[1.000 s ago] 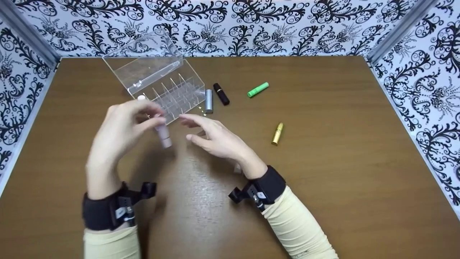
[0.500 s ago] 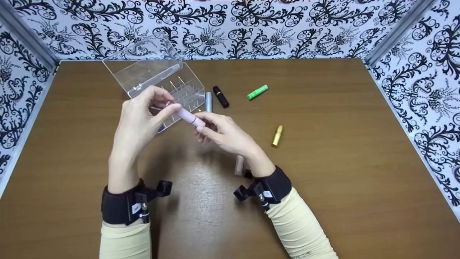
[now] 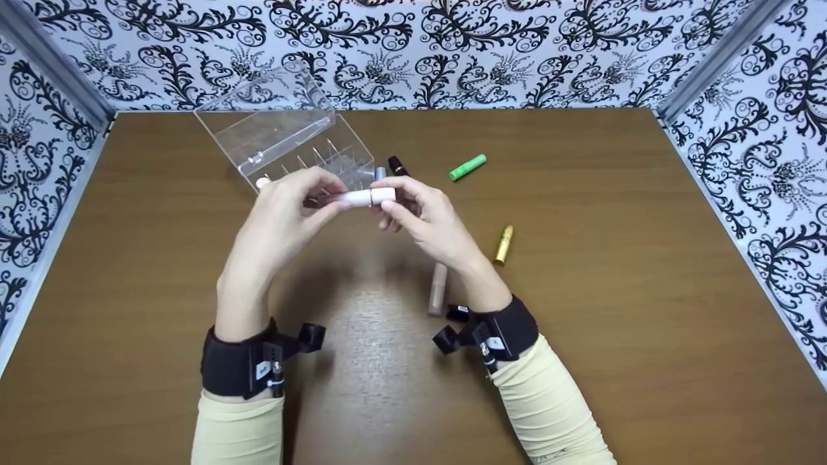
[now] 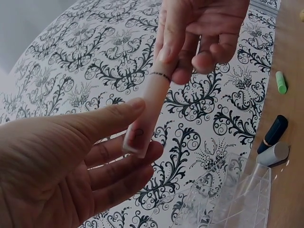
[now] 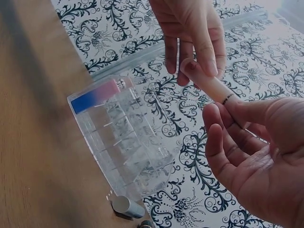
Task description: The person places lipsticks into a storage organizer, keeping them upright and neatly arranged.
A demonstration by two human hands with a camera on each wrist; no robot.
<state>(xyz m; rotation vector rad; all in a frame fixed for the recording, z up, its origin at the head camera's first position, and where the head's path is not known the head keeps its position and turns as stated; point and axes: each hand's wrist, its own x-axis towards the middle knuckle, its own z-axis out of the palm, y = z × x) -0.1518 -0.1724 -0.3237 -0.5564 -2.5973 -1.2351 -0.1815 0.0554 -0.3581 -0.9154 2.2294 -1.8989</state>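
A pale pink lipstick tube [image 3: 359, 198] is held nearly level between both hands in the head view. My left hand [image 3: 284, 210] pinches one end with thumb and fingers; reddish colour shows through that end of the tube [image 4: 148, 107] in the left wrist view. At the other end, beyond the thin dark ring, my right hand [image 3: 436, 223] pinches the cap. Just behind the hands stands a clear compartment box [image 3: 274, 139] with its lid raised, partly hidden by the left hand. A blue-and-pink tube [image 5: 95, 97] lies in its end compartment.
Right of the box lie a silver tube [image 3: 380, 173] and a black lipstick [image 3: 397, 165]. A green tube [image 3: 468, 167] and a gold one [image 3: 504, 245] are farther right. A brownish tube [image 3: 437, 290] and a small black piece [image 3: 458, 313] lie by the right wrist.
The left hand has carried the lipstick tube rightward and it has turned nearly level. My right hand, earlier holding nothing, has taken hold of the cap end.
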